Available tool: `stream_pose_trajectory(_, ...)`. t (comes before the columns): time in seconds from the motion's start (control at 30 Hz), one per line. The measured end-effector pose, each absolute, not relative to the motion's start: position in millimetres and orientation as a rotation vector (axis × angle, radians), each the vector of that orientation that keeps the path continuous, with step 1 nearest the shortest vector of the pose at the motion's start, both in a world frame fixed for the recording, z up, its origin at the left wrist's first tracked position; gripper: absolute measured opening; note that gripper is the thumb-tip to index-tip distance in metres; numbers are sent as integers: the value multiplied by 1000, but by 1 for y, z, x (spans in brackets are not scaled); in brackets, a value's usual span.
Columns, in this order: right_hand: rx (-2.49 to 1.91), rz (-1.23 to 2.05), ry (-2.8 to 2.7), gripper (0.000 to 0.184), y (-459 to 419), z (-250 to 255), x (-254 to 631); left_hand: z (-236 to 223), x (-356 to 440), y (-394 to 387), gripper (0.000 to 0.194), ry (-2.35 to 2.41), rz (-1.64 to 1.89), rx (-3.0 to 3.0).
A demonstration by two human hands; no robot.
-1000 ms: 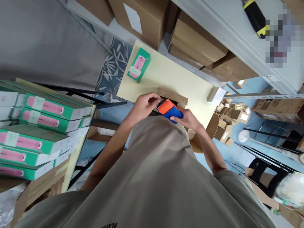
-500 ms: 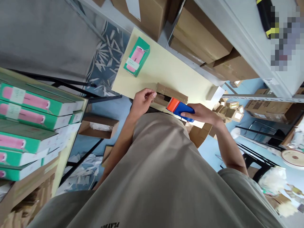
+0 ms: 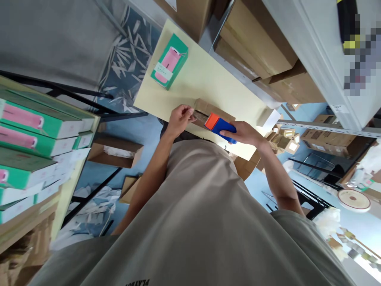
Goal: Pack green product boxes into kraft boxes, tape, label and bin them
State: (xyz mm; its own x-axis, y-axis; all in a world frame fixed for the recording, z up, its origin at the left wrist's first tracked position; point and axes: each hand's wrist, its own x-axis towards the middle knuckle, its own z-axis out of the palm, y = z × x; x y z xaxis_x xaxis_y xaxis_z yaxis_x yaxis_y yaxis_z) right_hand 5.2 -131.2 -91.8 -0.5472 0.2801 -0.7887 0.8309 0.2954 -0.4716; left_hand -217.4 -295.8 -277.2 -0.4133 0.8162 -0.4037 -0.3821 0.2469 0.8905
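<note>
My right hand [image 3: 245, 132] is wrapped around the blue body of a tape dispenser [image 3: 222, 129], whose orange end points left. A glossy see-through strip of tape [image 3: 201, 116] stretches from that orange end to my left hand [image 3: 181, 118], where thumb and fingertips pinch its end. Just beyond both hands a small brown cardboard box [image 3: 214, 110] lies on the pale yellow table [image 3: 226, 87]; the strip and dispenser cover part of its near side. A green box with a pink bottle picture [image 3: 169, 63] lies at the table's far left corner.
Stacked green boxes [image 3: 26, 135] fill a table at the left. Large cartons [image 3: 258, 43] line the shelf behind the work table, and a white box [image 3: 268, 117] sits at its right end. An open carton [image 3: 116, 153] is on the floor, left.
My right hand swung the dispenser right, away from my left hand, then slightly back and up. Tape now shows between them. The view has shifted with my head.
</note>
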Motion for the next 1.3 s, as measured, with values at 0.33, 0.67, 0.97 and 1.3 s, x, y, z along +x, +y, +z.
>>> stream_pose_trajectory(0.33, 960, -1288, 1989, 51, -110, -125, -3, -311, -222, -283, 43, 1814, 1373, 696)
stream_pose_trajectory(0.67, 908, -1163, 2000, 58, -99, -130, -33, -345, -231, -273, 47, 1664, 1367, 484)
stream_pose_trajectory(0.97, 916, -1252, 1928, 57, -96, -131, -34, -344, -219, -270, 56, 1900, 1361, 751)
stream_pose_trajectory(1.3, 925, -1335, 1937, 60, -93, -141, -30, -311, -208, -264, 38, 1875, 1308, 774)
